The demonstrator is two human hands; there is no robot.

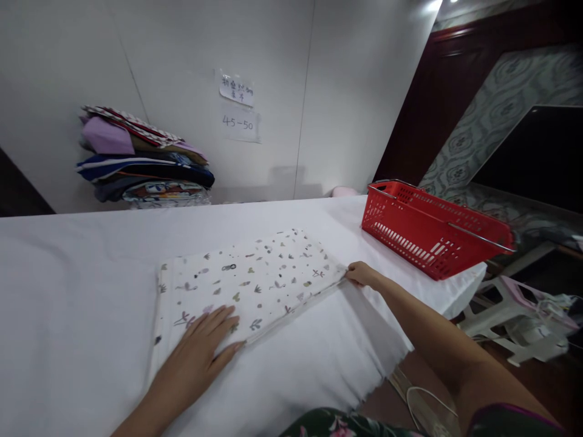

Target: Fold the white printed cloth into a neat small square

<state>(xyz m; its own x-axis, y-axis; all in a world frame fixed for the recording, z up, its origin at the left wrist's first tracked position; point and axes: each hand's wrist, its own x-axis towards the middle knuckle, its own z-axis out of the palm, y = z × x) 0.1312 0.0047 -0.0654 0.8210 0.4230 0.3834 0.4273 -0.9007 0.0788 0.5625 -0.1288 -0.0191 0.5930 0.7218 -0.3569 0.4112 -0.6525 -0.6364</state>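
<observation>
A folded white cloth with small printed motifs (255,276) lies flat on the white-covered table (68,291). My left hand (200,352) rests palm down on the cloth's near left part, fingers spread. My right hand (362,274) reaches out to the cloth's right corner and pinches its edge there.
A red plastic basket (432,227) with a wire handle stands on the table's right end. A stack of folded fabrics (146,161) sits at the back left against the white wall. Paper notes (237,106) hang on the wall. White plastic stools (514,315) stand on the floor at right.
</observation>
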